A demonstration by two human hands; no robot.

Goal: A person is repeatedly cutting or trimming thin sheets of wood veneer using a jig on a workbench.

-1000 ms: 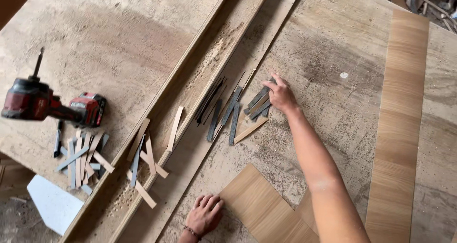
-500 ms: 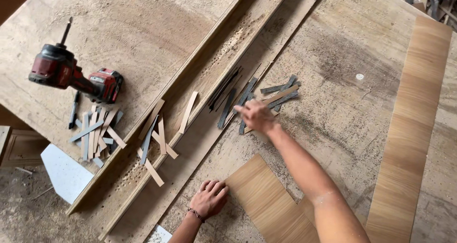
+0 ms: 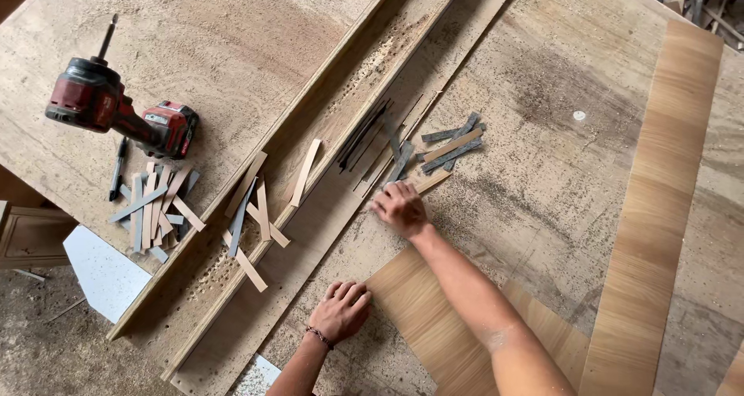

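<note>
My left hand [image 3: 341, 311] lies palm down on the dusty wooden worktop, its fingers at the corner of a light wood veneer sheet [image 3: 434, 326]. My right hand [image 3: 399, 208] rests further up on the board, fingers curled near a pale wooden strip [image 3: 428, 181]; whether it grips anything is unclear. Just beyond it lies a small heap of grey and tan strips [image 3: 452, 146]. More loose strips [image 3: 260, 210] lie across a long narrow board [image 3: 341, 163].
A red cordless drill [image 3: 116, 109] lies at the upper left beside another pile of strips [image 3: 155, 206] and a black pen [image 3: 116, 171]. A long veneer strip [image 3: 659, 202] runs along the right. The worktop edge and sawdust-covered floor [image 3: 54, 342] are lower left.
My right hand has drawn back from the heap of grey strips toward me, down and left. My left hand stays at the veneer corner. The view has shifted slightly.
</note>
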